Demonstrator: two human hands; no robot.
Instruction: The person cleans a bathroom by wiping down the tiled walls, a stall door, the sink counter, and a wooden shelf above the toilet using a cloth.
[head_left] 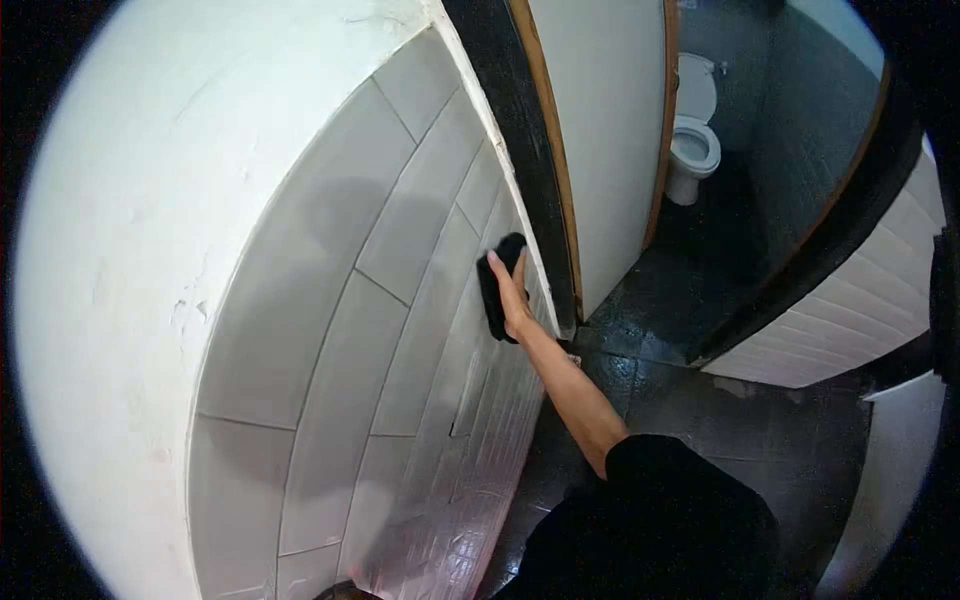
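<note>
My right hand (513, 298) is wrapped round a black cloth or pad (492, 297) and holds it against the grey tiled wall (335, 300), close to the wall's right edge. Its thumb lies along the left side of the black item, while the other fingers are partly hidden. Shadows fall across the long tiles, and the lower part of the wall looks shiny, with a pinkish reflection. My left hand does not show.
A white toilet (692, 150) with its lid up stands beyond a doorway at the upper right. The dark tiled floor (700, 420) looks wet. A white door (600, 150) and a black frame (515, 140) adjoin the tiled wall. White panelling (850, 300) lies at right.
</note>
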